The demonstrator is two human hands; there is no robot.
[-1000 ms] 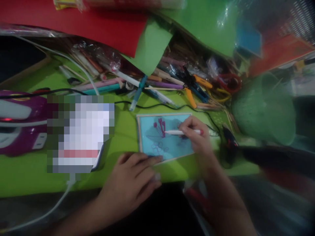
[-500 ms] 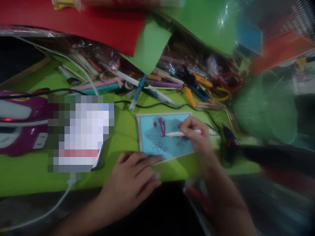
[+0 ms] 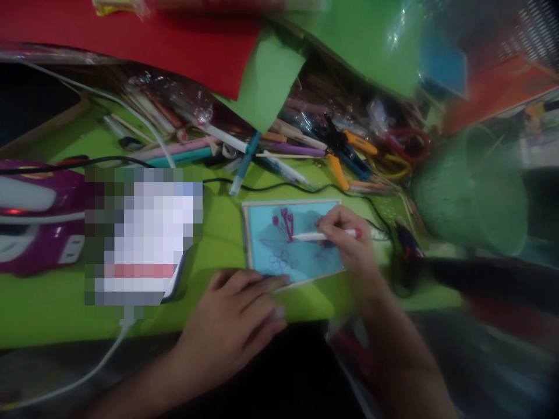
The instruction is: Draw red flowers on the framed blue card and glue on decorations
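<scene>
Gripping a pen (image 3: 311,237) in my right hand (image 3: 350,247), I have its tip at the stems of three flowers (image 3: 285,221) on the blue card (image 3: 305,259), flat on the tabletop (image 3: 222,233). My left hand (image 3: 238,314), fingers loosely extended, rests on its near edge. Those blooms look filled in; the lower flower (image 3: 279,260), outline only, seems left to colour.

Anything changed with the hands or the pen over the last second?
Barely: the tip of the white pen shifted very slightly toward the person. Nothing was picked up or released. The right hand, left hand and blue panel look essentially unmoved.
</scene>
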